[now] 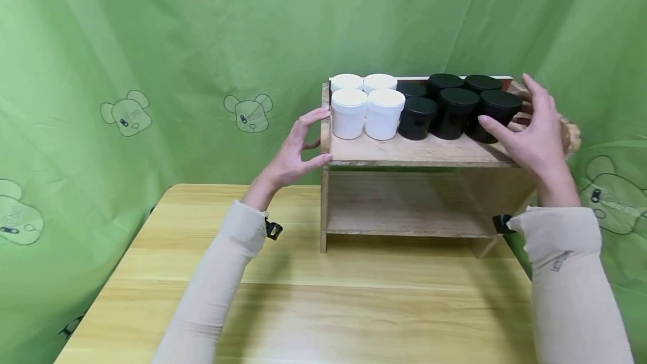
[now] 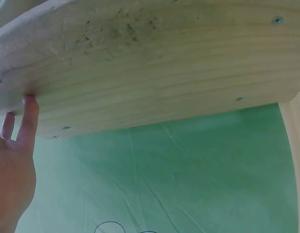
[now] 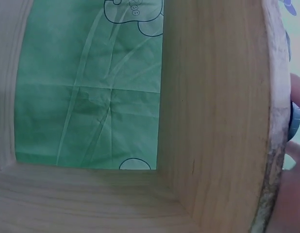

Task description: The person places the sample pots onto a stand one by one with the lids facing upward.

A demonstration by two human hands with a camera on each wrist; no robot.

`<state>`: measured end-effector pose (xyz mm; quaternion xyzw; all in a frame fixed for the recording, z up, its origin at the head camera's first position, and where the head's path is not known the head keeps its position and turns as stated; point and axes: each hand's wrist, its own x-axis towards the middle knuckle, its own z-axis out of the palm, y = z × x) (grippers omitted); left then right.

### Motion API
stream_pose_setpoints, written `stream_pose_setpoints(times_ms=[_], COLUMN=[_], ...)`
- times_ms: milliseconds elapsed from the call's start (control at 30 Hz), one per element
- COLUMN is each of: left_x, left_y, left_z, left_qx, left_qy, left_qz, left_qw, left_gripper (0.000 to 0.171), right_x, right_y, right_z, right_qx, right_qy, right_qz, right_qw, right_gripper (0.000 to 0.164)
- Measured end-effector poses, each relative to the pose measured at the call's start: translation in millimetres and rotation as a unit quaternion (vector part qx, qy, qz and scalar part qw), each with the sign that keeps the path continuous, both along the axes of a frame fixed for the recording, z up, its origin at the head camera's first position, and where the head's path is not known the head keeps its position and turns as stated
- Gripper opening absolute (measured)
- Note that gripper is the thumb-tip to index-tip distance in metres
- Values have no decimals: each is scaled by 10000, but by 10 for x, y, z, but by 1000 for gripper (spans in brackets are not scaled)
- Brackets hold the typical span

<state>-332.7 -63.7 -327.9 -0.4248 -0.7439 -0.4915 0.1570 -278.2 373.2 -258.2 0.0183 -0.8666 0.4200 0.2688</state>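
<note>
In the head view, my right hand [image 1: 538,128] is around the front-right black lidded jar [image 1: 500,101], thumb against its front and fingers on its right side. A dark bit of the jar [image 3: 294,121] shows between finger and thumb in the right wrist view. My left hand [image 1: 290,156] is at the left end of the wooden shelf [image 1: 419,151], thumb by the front edge. The left wrist view has straight fingers [image 2: 29,121] touching the outer face of the side panel [image 2: 155,63]. Several white lidded jars [image 1: 349,119] stand in two rows on the left of the top board.
More black jars [image 1: 455,114] fill the middle and right of the top board, beside a shorter black jar [image 1: 417,119]. Below is a lower board [image 1: 404,206]. The shelf stands on a wood-grain table [image 1: 354,302], with a green curtain [image 1: 202,27] behind.
</note>
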Motion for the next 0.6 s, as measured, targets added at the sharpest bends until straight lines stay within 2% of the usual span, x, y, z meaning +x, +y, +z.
stream_pose_setpoints(times_ms=[200, 267, 333, 400, 467, 533, 600], left_x=[-18, -11, 3, 23, 56, 111, 212], left_y=[23, 23, 2, -29, -73, -137, -234], left_z=[5, -4, -19, -32, -38, -38, -30], left_qx=[12, 17, 10, -34, -191, -524, -1001], left_qy=[28, 3, -33, -46, -9, 156, 406], left_qz=[-68, -102, -147, -164, -103, 143, 588], left_qw=[10000, 9999, 9999, 9998, 9998, 9984, 9924], left_gripper=[82, 81, 82, 83, 84, 84, 83], right_x=[175, 244, 301, 356, 409, 468, 523], right_y=[-131, -205, -307, -425, -554, -676, -775], right_z=[-63, -97, -144, -184, -206, -220, -243], right_qx=[-367, -224, 139, 577, 1032, 1438, 1814], right_qy=[1010, 1350, 1791, 2215, 2605, 2874, 3098], right_qz=[-505, -473, -258, 100, 390, 590, 671], right_qw=[9929, 9895, 9834, 9734, 9591, 9451, 9309], right_gripper=[78, 74, 69, 67, 72, 78, 81])
